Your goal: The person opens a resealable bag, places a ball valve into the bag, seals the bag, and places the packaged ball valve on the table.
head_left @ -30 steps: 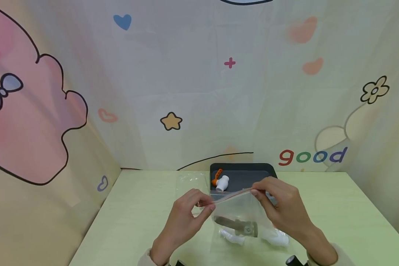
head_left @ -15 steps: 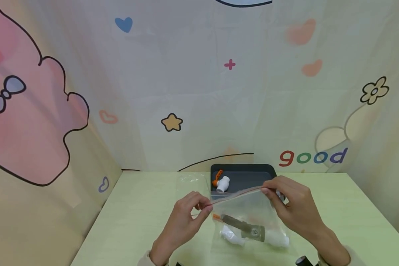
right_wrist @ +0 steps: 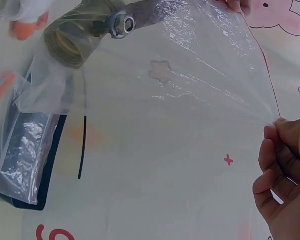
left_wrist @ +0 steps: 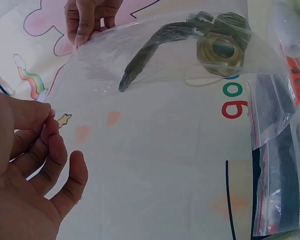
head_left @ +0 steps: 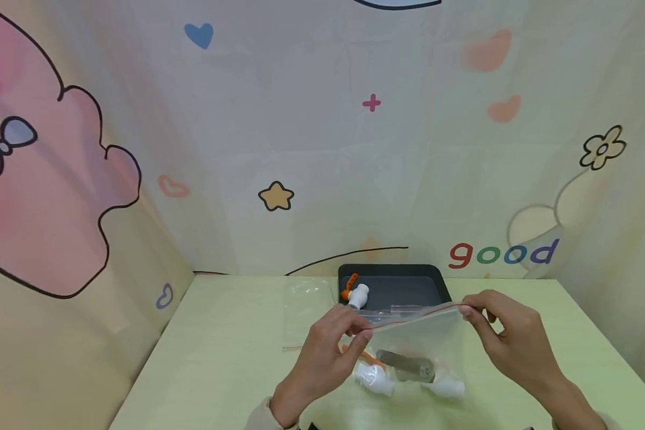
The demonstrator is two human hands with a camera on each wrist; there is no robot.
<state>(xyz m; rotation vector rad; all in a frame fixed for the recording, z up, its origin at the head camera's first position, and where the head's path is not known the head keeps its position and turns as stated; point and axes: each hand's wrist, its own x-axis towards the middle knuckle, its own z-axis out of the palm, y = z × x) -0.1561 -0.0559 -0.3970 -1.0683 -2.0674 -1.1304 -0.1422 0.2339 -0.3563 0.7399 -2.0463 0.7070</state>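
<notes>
In the head view, a clear zip bag [head_left: 443,334] with a red seal line hangs above the table. My left hand [head_left: 325,355] pinches its top edge at the left, and my right hand [head_left: 516,343] pinches the right end. Inside the bag lies a metal ball valve [head_left: 416,369] with a long lever; its brass-coloured threaded opening [left_wrist: 221,52] shows in the left wrist view. Beyond the hanging bag, a white valve [head_left: 374,379] with an orange handle rests on the table. To its right is another white fitting [head_left: 447,387], partly hidden behind the bag.
A dark tray [head_left: 403,289] stands at the table's back edge, holding a white valve [head_left: 358,295] with an orange handle. Another clear zip bag [head_left: 307,298] lies flat left of the tray. A printed curtain [head_left: 322,149] hangs behind the table.
Both hands have shifted right along with the bag and the metal valve inside. My right hand has moved farther, so the pinched points are wider apart along the bag's edge.
</notes>
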